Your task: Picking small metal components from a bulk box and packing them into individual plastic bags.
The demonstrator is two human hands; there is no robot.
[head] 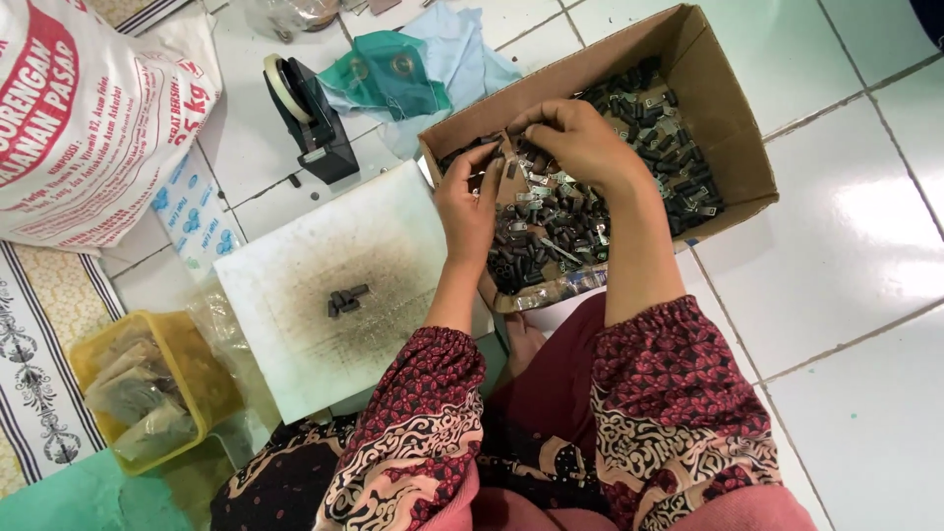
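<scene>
While both hands work over the near-left corner of the open brown cardboard box, the left hand has its fingers curled together on a small dark metal piece pinched at the fingertips; the right hand arches just beside it, fingers bent down into the heap of small black and silvery metal parts — whether it has closed on one I cannot tell. The heap fills the box directly beneath and beyond both hands. To the left lies a smudged white square board with a few dark parts at its middle, well apart from the hands; farther left sit a yellow plastic tub and a black tape dispenser.
</scene>
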